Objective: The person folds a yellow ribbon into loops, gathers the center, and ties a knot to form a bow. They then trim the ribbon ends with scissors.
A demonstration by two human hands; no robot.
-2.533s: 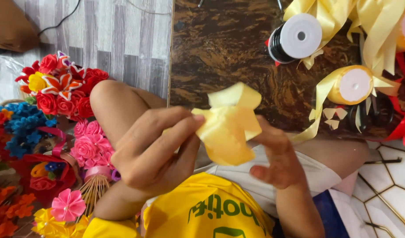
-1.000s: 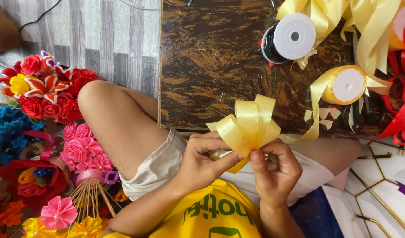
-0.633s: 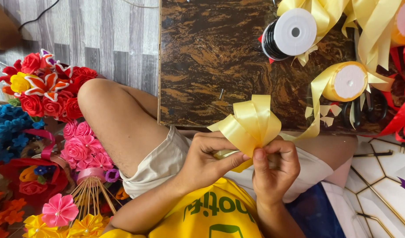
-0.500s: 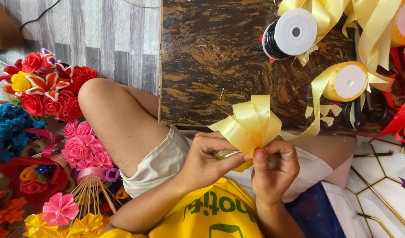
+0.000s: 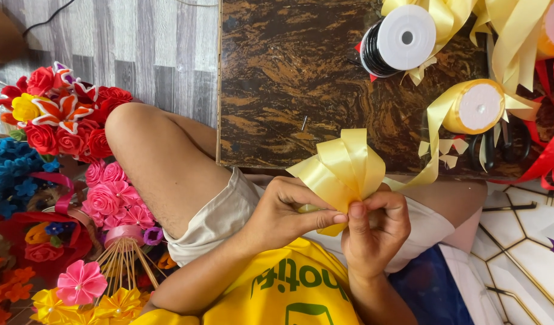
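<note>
Left hand: fingers pinch the bottom of the yellow bow.
Right hand: fingers curl tight on the same spot, thumb up, touching the left fingers.
Bow: its loops fan out just above the fingertips.
Roll: yellow, up and right of the fingers, on the board.
Spool: black and white, far above the fingers.
Flowers: well to the left of the fingers.

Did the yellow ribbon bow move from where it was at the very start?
Yes. The yellow ribbon bow has shifted right, toward the yellow ribbon spool on the brown board, held by both the left hand and right hand.
</note>
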